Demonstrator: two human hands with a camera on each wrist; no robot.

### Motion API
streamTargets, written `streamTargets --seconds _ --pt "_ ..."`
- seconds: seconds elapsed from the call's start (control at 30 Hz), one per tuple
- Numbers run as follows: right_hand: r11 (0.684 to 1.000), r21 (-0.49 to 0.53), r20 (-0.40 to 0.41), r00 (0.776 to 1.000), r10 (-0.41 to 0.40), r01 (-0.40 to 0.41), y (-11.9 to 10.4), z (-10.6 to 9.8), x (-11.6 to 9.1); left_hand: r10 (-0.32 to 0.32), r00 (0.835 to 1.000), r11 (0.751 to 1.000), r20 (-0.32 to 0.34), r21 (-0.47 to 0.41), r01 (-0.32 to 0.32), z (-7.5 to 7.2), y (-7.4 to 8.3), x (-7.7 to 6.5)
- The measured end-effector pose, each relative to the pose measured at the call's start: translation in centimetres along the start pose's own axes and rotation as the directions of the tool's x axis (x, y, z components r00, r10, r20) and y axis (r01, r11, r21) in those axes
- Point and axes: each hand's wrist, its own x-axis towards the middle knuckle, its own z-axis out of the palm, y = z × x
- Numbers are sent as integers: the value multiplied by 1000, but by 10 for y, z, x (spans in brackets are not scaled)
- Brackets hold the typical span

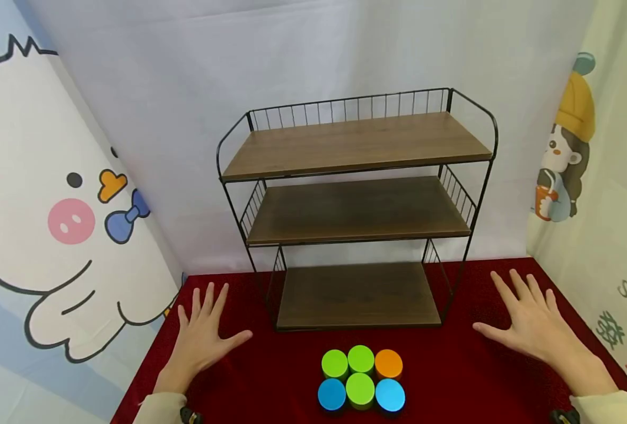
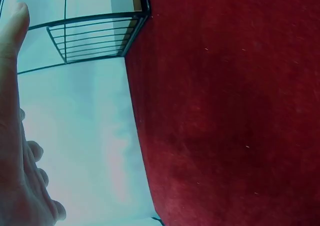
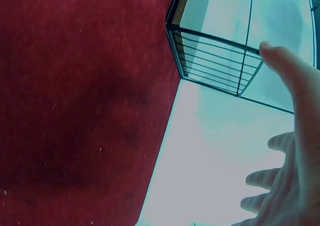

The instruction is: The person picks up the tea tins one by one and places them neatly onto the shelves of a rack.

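Observation:
My left hand (image 1: 200, 335) is held over the left side of the red cloth, fingers spread and nothing in its grasp. On the right, my right hand (image 1: 531, 324) is likewise spread and holds nothing. Between them, near the front, several short cylinders stand close together in two rows. The back row has two green ones, including a green cylinder (image 1: 335, 364), and an orange cylinder (image 1: 389, 364). In front, a green cylinder (image 1: 360, 390) sits between a blue cylinder (image 1: 332, 394) and a lighter blue cylinder (image 1: 390, 394). Neither hand touches them.
Behind the cylinders stands a three-tier shelf (image 1: 358, 212) with brown boards and a black wire frame. Red cloth (image 1: 271, 377) covers the table. A white curtain (image 1: 313, 53) hangs at the back, with printed cloths (image 1: 22, 176) at the sides.

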Motion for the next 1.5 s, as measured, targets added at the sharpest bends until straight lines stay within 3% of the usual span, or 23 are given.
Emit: streamTargets --seconds 0.5,0.8,1.03,1.5 --pt "994 105 18 1000 -18 16 -26 12 -11 37 997 998 -72 -50 -41 -20 29 17" --pt "986 165 29 1000 -12 7 -45 25 -20 61 993 986 -104 -148 -76 -27 44 24" --pt "971 237 41 999 -5 -5 -58 35 -27 81 989 984 -127 -149 -100 -31 55 28" --pt "951 308 34 999 26 -35 -80 54 -42 75 984 963 -162 -246 -114 -36 62 40"
